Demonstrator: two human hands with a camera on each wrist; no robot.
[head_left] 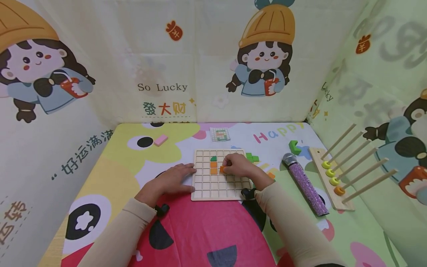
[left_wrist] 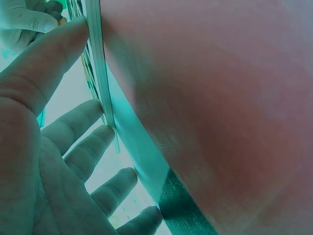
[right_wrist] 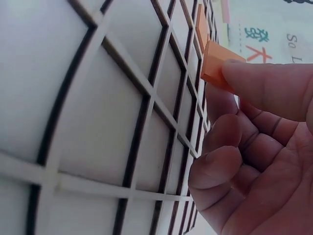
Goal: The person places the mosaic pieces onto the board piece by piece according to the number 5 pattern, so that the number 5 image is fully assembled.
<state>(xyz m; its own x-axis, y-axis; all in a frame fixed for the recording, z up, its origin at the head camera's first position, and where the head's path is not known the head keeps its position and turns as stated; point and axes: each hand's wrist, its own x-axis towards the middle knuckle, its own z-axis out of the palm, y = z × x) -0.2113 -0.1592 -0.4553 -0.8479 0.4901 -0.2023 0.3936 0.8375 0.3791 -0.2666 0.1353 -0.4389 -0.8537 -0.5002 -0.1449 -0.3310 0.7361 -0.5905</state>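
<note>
Few cells filled: most of the wooden grid board is seen bare.

Largest first: the board is steadied at its left edge by the left hand, fingers straight and spread. Green pieces wait just beside the board's far right corner. An orange square is pinched by the right hand, held over the grid next to the orange and green squares already seated.

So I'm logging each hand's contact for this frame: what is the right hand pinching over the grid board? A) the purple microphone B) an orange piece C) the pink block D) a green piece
B: the right hand pinches an orange piece at the grid board, its colour plain in the right wrist view.
</note>
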